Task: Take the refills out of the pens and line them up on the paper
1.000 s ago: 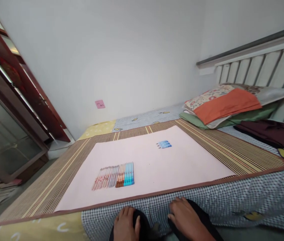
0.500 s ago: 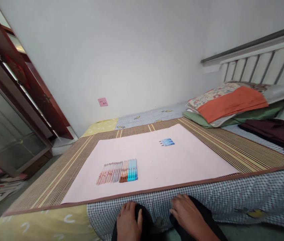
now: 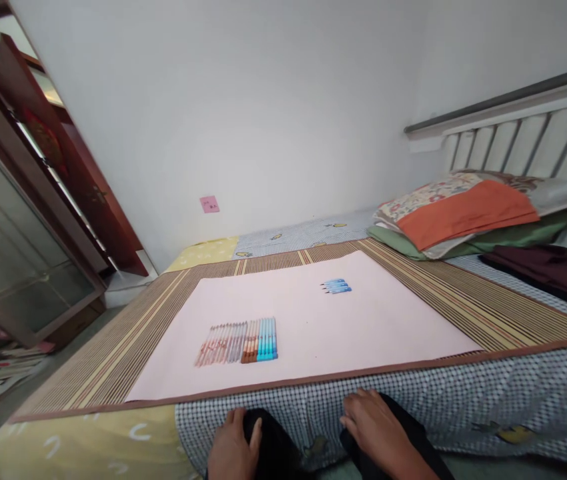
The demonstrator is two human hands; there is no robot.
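Note:
My left hand (image 3: 233, 445) rests over my dark-trousered left knee (image 3: 268, 443), its thumb apart from the fingers and nothing in it. On the other knee lies my right hand (image 3: 376, 425), bent loosely over the cloth and holding nothing. Beyond both hands, a pale pink sheet (image 3: 343, 330) is spread on a striped mat. A row of pens (image 3: 238, 340) lies side by side on its left part, in pink, grey, brown and blue. Farther back to the right, several blue pens with dark pointed tips (image 3: 336, 286) form a small group.
The striped mat (image 3: 503, 320) covers a bed with a checked sheet (image 3: 463, 397). Pillows (image 3: 468, 213) are stacked at the right, beside folded dark red cloth (image 3: 543, 270). A pink note (image 3: 209, 204) is on the wall. A door (image 3: 63, 153) stands at the left.
My left hand has slid left and slightly down on the knee. My right hand stays on its knee. The camera view has shifted a little; the pens lie as before.

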